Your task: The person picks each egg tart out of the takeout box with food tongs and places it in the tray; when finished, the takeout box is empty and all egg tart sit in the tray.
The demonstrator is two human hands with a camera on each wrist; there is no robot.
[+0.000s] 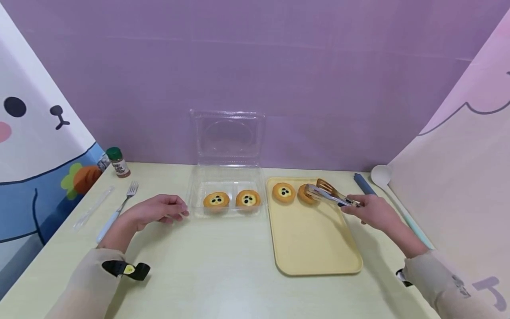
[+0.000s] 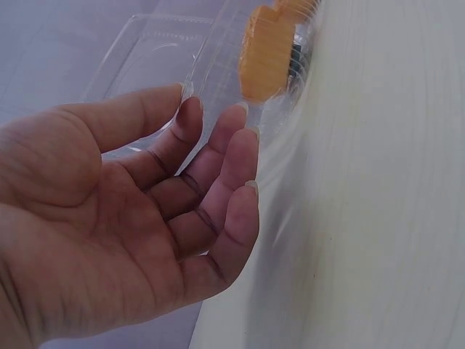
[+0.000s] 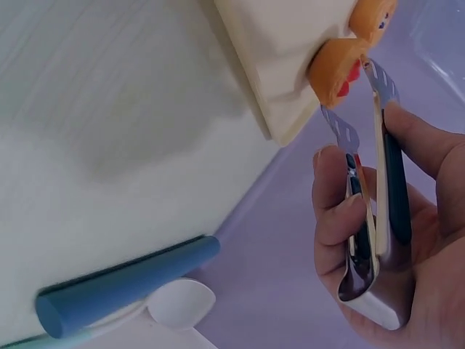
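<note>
My right hand holds metal tongs with slotted ends and dark grips. The tong ends reach to either side of a round tart with red topping, at the back of the yellow tray. Left of it on the tray sits another tart with a pale, dark-dotted top. My left hand holds nothing, its fingers loosely bent, close to the front left corner of a clear plastic box. Two dotted tarts lie inside that box, and its lid stands raised behind.
On the left are a green-capped spice jar, a fork with a light blue handle and a clear plastic strip. Right of the tray lie a blue rod and a white spoon. A purple cloth hangs behind the table.
</note>
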